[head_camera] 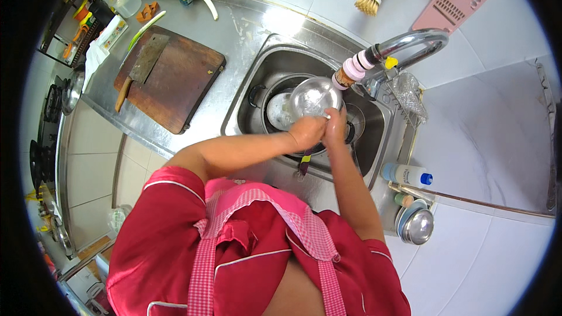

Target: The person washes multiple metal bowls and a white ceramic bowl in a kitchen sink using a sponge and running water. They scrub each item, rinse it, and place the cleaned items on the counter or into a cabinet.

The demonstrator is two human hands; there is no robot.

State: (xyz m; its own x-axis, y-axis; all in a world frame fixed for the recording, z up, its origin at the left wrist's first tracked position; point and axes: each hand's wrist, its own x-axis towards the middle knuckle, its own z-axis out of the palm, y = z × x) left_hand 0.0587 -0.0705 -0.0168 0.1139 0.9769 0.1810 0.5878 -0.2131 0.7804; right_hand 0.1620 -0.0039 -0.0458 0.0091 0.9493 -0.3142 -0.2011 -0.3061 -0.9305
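My left hand [308,132] and my right hand [336,127] meet at the near edge of a shiny metal bowl [315,96] above the sink. The right hand's fingers grip the bowl's rim. My left hand is closed beside it; what lies within its fingers is hidden. The bowl is just below the pink-ringed end of the faucet [351,70]. Under it a large pot with black handles [257,95] stands in the steel sink [248,118], with a pale round dish [279,110] inside.
Left of the sink, a wooden cutting board [184,79] bears a cleaver [150,58]. A plastic bottle [406,174] and stacked bowls [417,227] stand at the right. A brush [369,2] and a pink grater [452,2] hang on the wall. Spring onion pieces [205,1] lie behind the board.
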